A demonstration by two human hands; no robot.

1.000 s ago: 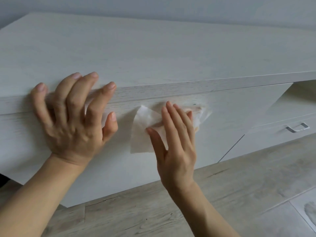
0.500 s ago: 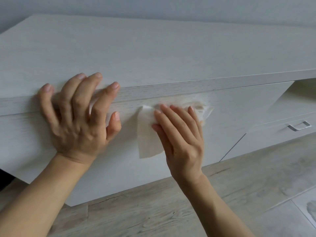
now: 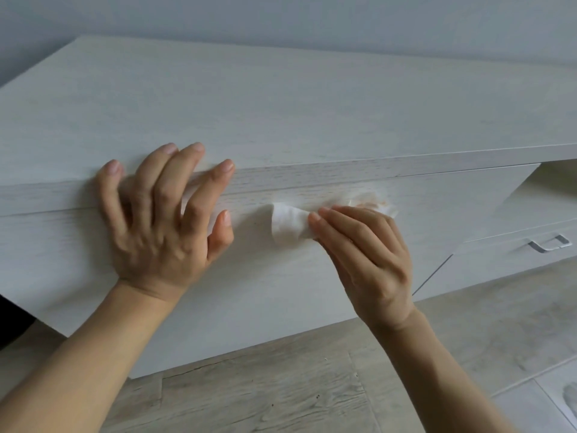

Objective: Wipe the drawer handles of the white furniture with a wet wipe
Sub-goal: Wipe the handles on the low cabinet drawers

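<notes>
The white furniture (image 3: 281,104) fills the upper view, with a wide drawer front (image 3: 265,295) below its top edge. My right hand (image 3: 365,257) presses a crumpled white wet wipe (image 3: 288,225) against the upper part of that front with nearly straight fingers; its thumb is hidden. The wipe's right end shows a brownish stain. Any handle under the wipe is covered. My left hand (image 3: 162,226) rests spread on the furniture's front edge, fingertips on the top. A metal drawer handle (image 3: 549,243) shows on a lower drawer at the right.
A grey wall stands behind the furniture. Light wood-look floor (image 3: 281,398) runs below, with a pale tile at the bottom right corner. An open recess sits under the top at the far right.
My right hand has slid right and turned along the drawer front, bunching the hanging wipe into a narrow strip. My left hand stays on the edge.
</notes>
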